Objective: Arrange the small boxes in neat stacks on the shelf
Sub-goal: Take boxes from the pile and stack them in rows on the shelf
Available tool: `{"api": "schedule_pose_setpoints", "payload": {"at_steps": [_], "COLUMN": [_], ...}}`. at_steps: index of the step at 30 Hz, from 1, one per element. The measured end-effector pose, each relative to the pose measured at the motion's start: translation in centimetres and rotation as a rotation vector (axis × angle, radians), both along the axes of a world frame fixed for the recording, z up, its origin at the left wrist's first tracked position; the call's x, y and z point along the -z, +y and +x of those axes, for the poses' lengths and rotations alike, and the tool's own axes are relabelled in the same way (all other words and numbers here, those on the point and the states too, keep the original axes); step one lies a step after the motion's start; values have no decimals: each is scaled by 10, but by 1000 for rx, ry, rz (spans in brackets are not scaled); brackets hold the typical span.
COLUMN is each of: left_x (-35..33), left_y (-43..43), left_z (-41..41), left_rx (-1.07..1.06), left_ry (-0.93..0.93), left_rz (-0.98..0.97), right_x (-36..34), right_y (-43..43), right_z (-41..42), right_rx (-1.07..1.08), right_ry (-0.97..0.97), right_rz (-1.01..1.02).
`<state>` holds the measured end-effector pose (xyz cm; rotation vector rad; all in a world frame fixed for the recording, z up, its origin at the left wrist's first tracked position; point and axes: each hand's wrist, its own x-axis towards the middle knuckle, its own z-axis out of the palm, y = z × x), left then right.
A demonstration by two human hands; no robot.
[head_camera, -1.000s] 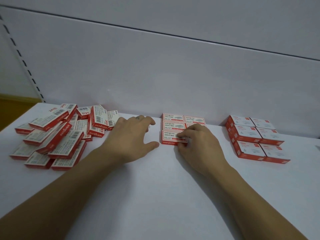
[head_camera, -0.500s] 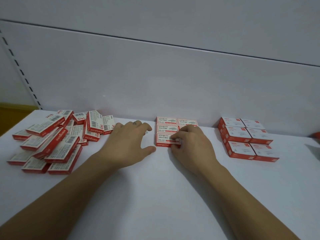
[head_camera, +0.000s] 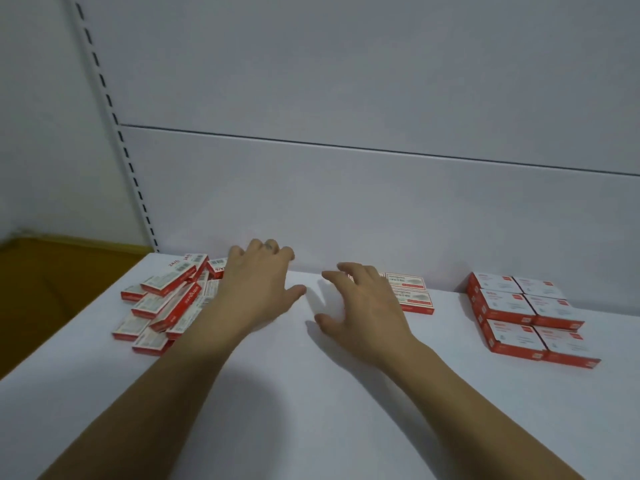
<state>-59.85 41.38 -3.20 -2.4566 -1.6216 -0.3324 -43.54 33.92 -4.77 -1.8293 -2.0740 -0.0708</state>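
Note:
A loose heap of small red-and-white boxes point(head_camera: 166, 306) lies at the left of the white shelf point(head_camera: 311, 393). My left hand point(head_camera: 258, 289) hovers over the heap's right side, fingers spread, holding nothing. A flat group of small boxes point(head_camera: 410, 292) sits mid-shelf against the back panel. My right hand point(head_camera: 363, 303) is lifted in front of its left part, fingers spread and empty, hiding some boxes. A neat block of larger red-and-white boxes point(head_camera: 526, 313) stands to the right.
The grey back panel point(head_camera: 346, 202) rises behind the boxes, with a slotted upright point(head_camera: 117, 133) at its left. The shelf's left edge drops off toward a yellow-brown floor point(head_camera: 45, 289). Bare shelf surface lies in front of the hands.
My right hand let go of the front box in the middle group and lifted leftward. My left hand moved left and back over the heap. The view tilted upward.

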Motion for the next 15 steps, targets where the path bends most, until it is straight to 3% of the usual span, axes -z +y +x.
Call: {"api": "schedule_pose_setpoints", "payload": {"at_steps": [6, 15], "left_x": [7, 18], "left_y": [15, 23], "left_z": [-36, -41], "left_rx": [-381, -383], "left_ry": [21, -95], "left_rz": [-77, -125], "right_x": [2, 16], "right_y": [10, 24], "right_z": [-24, -41], "right_rx": [-12, 5], "right_ry": [36, 145], "right_rz": [15, 83]}}
